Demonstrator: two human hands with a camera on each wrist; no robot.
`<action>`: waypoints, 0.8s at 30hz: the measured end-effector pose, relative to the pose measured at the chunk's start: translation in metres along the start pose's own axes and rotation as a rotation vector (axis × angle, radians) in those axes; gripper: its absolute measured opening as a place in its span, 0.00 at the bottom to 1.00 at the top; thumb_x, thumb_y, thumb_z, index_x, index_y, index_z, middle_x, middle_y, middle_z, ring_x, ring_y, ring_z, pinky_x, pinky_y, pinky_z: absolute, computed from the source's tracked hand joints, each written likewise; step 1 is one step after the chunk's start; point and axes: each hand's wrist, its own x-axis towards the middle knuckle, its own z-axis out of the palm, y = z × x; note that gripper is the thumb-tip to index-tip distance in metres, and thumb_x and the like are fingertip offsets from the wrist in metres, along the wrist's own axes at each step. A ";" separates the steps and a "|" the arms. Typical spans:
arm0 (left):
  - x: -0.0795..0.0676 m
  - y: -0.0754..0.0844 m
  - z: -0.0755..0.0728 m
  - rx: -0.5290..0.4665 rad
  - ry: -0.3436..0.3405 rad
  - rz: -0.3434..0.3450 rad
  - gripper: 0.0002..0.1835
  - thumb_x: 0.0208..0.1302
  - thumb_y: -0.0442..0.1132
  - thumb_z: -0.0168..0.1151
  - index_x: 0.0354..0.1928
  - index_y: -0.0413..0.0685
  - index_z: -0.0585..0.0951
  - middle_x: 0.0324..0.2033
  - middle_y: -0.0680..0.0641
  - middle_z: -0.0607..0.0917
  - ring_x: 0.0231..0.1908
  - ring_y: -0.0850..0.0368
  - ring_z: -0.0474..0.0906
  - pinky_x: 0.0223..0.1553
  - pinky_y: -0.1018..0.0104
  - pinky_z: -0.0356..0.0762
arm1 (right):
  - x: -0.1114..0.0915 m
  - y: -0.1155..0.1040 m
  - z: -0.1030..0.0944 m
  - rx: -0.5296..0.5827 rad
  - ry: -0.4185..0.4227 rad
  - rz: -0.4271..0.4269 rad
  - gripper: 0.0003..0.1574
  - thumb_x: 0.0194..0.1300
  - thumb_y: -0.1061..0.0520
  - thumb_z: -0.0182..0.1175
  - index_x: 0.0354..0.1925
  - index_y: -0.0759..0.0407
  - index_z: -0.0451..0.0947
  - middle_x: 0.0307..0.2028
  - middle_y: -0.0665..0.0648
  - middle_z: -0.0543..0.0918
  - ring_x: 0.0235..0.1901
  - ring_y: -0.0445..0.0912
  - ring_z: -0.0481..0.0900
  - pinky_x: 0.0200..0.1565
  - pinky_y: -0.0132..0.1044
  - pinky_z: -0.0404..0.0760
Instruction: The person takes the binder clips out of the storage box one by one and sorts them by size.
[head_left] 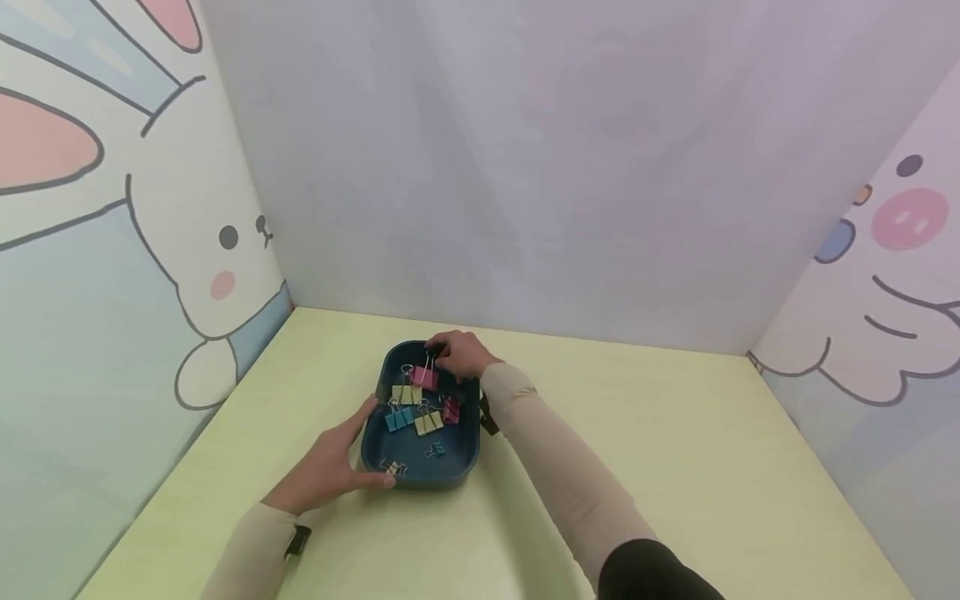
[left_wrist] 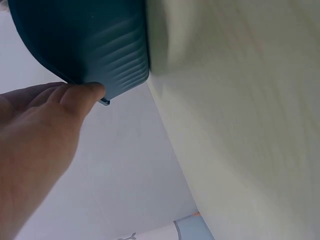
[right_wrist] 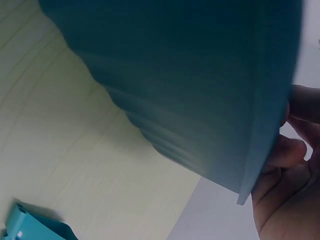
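Observation:
A dark blue tray [head_left: 420,481] with rounded corners holds several binder clips. My left hand [head_left: 330,467] grips its near-left side, thumb at the front edge and fingers along the left rim. In the left wrist view, that hand's thumb [left_wrist: 90,95] lies against the rim. My right hand [head_left: 461,354] reaches over the far right corner, fingers curled, pinching the upright wire handles of a pink binder clip [head_left: 424,378]. Close by lie a yellow clip [head_left: 407,394], a blue clip [head_left: 399,418], a second yellow clip [head_left: 429,423] and a magenta clip [head_left: 451,410].
Small clips, one teal [head_left: 436,450] and one yellow [head_left: 393,468], lie in the tray's near end. A teal binder clip [right_wrist: 37,225] is on the pale yellow table [head_left: 675,450] outside the tray. A plain wall [head_left: 525,167] stands behind, with cartoon-printed walls on both sides.

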 end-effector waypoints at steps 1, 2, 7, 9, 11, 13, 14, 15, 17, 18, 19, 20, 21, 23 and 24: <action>0.000 0.000 0.000 0.000 0.002 0.003 0.67 0.45 0.62 0.79 0.81 0.49 0.49 0.78 0.36 0.56 0.75 0.29 0.57 0.69 0.32 0.66 | -0.001 0.000 0.000 -0.001 -0.010 0.002 0.26 0.73 0.61 0.57 0.67 0.51 0.74 0.54 0.64 0.85 0.13 0.42 0.75 0.19 0.31 0.78; -0.001 -0.001 0.001 0.001 0.003 0.007 0.67 0.45 0.61 0.79 0.80 0.48 0.49 0.78 0.36 0.57 0.75 0.29 0.57 0.69 0.33 0.66 | -0.001 0.000 0.001 -0.003 -0.018 0.004 0.26 0.73 0.61 0.58 0.67 0.51 0.74 0.55 0.64 0.85 0.14 0.42 0.75 0.19 0.31 0.78; -0.002 -0.002 0.002 0.005 0.009 0.026 0.67 0.46 0.61 0.79 0.80 0.47 0.49 0.78 0.35 0.57 0.74 0.30 0.58 0.69 0.34 0.67 | -0.005 -0.001 0.003 -0.020 -0.032 0.000 0.24 0.73 0.61 0.57 0.65 0.53 0.74 0.56 0.64 0.85 0.15 0.43 0.77 0.20 0.30 0.78; -0.002 -0.001 0.001 0.000 0.006 0.022 0.67 0.46 0.62 0.79 0.80 0.47 0.49 0.78 0.36 0.57 0.75 0.30 0.57 0.69 0.33 0.66 | -0.005 -0.002 0.002 -0.020 -0.019 -0.007 0.20 0.73 0.62 0.57 0.61 0.56 0.76 0.55 0.63 0.85 0.16 0.44 0.79 0.21 0.30 0.79; -0.003 0.000 0.000 -0.007 0.003 0.014 0.67 0.46 0.62 0.79 0.80 0.48 0.49 0.78 0.36 0.56 0.75 0.30 0.57 0.69 0.32 0.66 | -0.005 -0.004 0.001 -0.029 -0.009 -0.020 0.16 0.73 0.63 0.57 0.56 0.58 0.79 0.53 0.62 0.86 0.17 0.46 0.82 0.23 0.30 0.80; -0.003 0.000 -0.001 -0.012 0.001 0.008 0.67 0.46 0.61 0.79 0.81 0.49 0.48 0.78 0.36 0.56 0.75 0.30 0.56 0.69 0.31 0.65 | -0.005 -0.004 0.000 -0.036 -0.011 -0.032 0.13 0.72 0.63 0.58 0.52 0.59 0.81 0.49 0.61 0.87 0.20 0.49 0.85 0.25 0.29 0.81; -0.003 0.000 -0.002 -0.012 0.000 0.007 0.67 0.46 0.61 0.78 0.81 0.49 0.48 0.78 0.36 0.56 0.75 0.30 0.56 0.69 0.31 0.65 | -0.005 -0.005 -0.001 -0.043 -0.017 -0.036 0.12 0.72 0.63 0.58 0.51 0.60 0.82 0.47 0.61 0.88 0.22 0.51 0.86 0.26 0.29 0.81; -0.003 0.000 -0.002 -0.012 -0.001 0.009 0.67 0.46 0.61 0.78 0.81 0.49 0.48 0.78 0.36 0.56 0.75 0.30 0.56 0.69 0.31 0.65 | -0.005 -0.005 -0.001 -0.049 -0.026 -0.041 0.11 0.72 0.63 0.58 0.50 0.60 0.83 0.45 0.61 0.88 0.24 0.52 0.87 0.27 0.28 0.81; -0.002 -0.001 -0.002 -0.011 -0.002 0.010 0.66 0.47 0.61 0.78 0.81 0.49 0.48 0.78 0.36 0.56 0.75 0.30 0.56 0.69 0.31 0.65 | -0.005 -0.004 -0.001 -0.049 -0.043 -0.047 0.10 0.72 0.62 0.59 0.48 0.60 0.84 0.42 0.60 0.88 0.27 0.56 0.89 0.28 0.27 0.81; -0.002 -0.001 -0.002 -0.008 -0.001 0.013 0.66 0.47 0.61 0.78 0.81 0.49 0.48 0.78 0.36 0.56 0.75 0.30 0.57 0.69 0.32 0.65 | -0.005 -0.004 -0.001 -0.046 -0.050 -0.050 0.10 0.72 0.62 0.59 0.47 0.60 0.85 0.41 0.60 0.88 0.28 0.57 0.89 0.28 0.27 0.81; -0.002 -0.002 -0.002 -0.007 -0.001 0.013 0.67 0.47 0.62 0.78 0.81 0.49 0.48 0.78 0.36 0.56 0.75 0.30 0.57 0.69 0.32 0.65 | -0.005 -0.004 -0.001 -0.042 -0.056 -0.053 0.10 0.72 0.62 0.59 0.47 0.60 0.85 0.41 0.60 0.88 0.29 0.59 0.89 0.28 0.28 0.81; -0.002 -0.002 -0.002 -0.005 -0.003 0.011 0.67 0.47 0.62 0.78 0.81 0.49 0.48 0.78 0.36 0.56 0.75 0.30 0.57 0.69 0.32 0.66 | -0.005 -0.004 -0.001 -0.038 -0.059 -0.058 0.09 0.72 0.61 0.60 0.46 0.60 0.85 0.40 0.59 0.89 0.30 0.59 0.89 0.29 0.28 0.81; -0.002 -0.002 -0.002 -0.004 -0.004 0.008 0.67 0.46 0.62 0.78 0.81 0.49 0.48 0.78 0.36 0.56 0.75 0.30 0.57 0.69 0.32 0.66 | -0.005 -0.004 -0.002 -0.032 -0.061 -0.063 0.09 0.72 0.61 0.60 0.46 0.60 0.85 0.39 0.59 0.89 0.30 0.60 0.89 0.29 0.28 0.81; -0.003 -0.002 -0.002 -0.004 -0.007 -0.002 0.67 0.46 0.63 0.78 0.81 0.50 0.48 0.78 0.36 0.56 0.74 0.29 0.57 0.69 0.31 0.66 | -0.005 -0.004 -0.002 -0.023 -0.061 -0.076 0.09 0.72 0.60 0.60 0.45 0.60 0.86 0.37 0.58 0.89 0.29 0.61 0.88 0.29 0.28 0.81; -0.003 -0.002 -0.002 -0.005 -0.008 -0.005 0.67 0.46 0.63 0.78 0.81 0.50 0.48 0.78 0.36 0.56 0.74 0.29 0.57 0.69 0.31 0.66 | -0.006 -0.004 -0.002 -0.020 -0.061 -0.081 0.09 0.72 0.59 0.60 0.44 0.59 0.86 0.36 0.57 0.89 0.29 0.60 0.88 0.29 0.29 0.81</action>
